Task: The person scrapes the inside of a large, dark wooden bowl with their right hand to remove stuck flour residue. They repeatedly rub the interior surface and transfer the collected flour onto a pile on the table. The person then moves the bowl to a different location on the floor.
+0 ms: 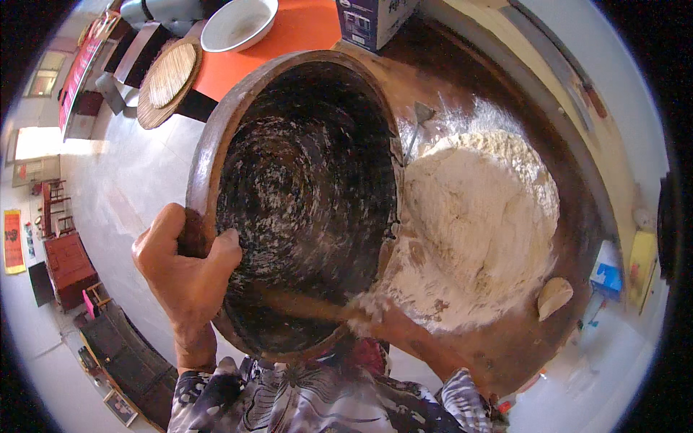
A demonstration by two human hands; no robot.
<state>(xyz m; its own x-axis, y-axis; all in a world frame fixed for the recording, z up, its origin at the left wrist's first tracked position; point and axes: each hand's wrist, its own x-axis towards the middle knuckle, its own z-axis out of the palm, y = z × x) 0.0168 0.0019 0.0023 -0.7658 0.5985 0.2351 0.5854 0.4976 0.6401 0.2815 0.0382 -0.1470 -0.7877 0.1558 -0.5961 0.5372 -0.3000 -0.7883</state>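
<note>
A large dark basin (308, 162) is tilted up on its side, its inside streaked with pale flour residue. My left hand (189, 260) grips its left rim, thumb over the inner edge. Low across the basin's opening is my right hand (373, 316), dusted with flour and blurred by motion. A long tan tool (303, 304), perhaps a wooden scraper or a brush, extends leftwards from its fingers into the basin. Right of the basin, a broad mound of flour (482, 216) lies on the brown wooden table (520, 352).
A small metal spatula (422, 115) lies beyond the basin's right rim. Near the table's right edge rests a pale half-round piece (555, 299). Farther back are a white bowl (238, 24) on an orange surface (303, 27), a printed carton (373, 21) and round woven mats (170, 76).
</note>
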